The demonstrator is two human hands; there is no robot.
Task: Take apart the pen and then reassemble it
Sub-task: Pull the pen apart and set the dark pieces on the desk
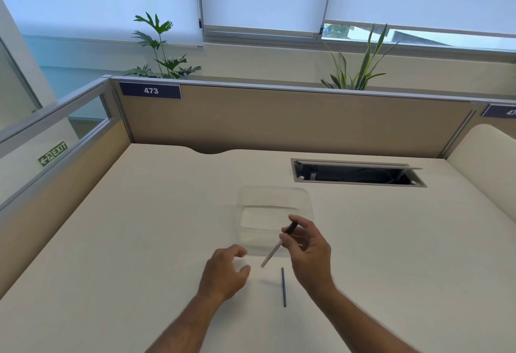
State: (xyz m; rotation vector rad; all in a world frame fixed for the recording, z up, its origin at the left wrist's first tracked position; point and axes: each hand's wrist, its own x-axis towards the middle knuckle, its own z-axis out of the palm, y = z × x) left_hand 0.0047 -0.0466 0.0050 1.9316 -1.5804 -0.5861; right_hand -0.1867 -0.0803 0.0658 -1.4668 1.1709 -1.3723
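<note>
Clear-barrelled plastic pen with a black cap [279, 243] is pinched in the right hand [308, 252] above the desk. Its thin dark refill [283, 287] lies removed below; the empty left hand [223, 270] hovers, fingers loosely curled. Reassembly apparently remains.

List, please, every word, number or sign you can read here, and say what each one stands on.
"473": white digits on the dark nameplate on the desk partition.
"EXIT": green sign with an arrow, low on the left wall.
"47…": second nameplate at right, cut off by the frame edge.
Pen barrel in the right hand: print too small to read.
</note>
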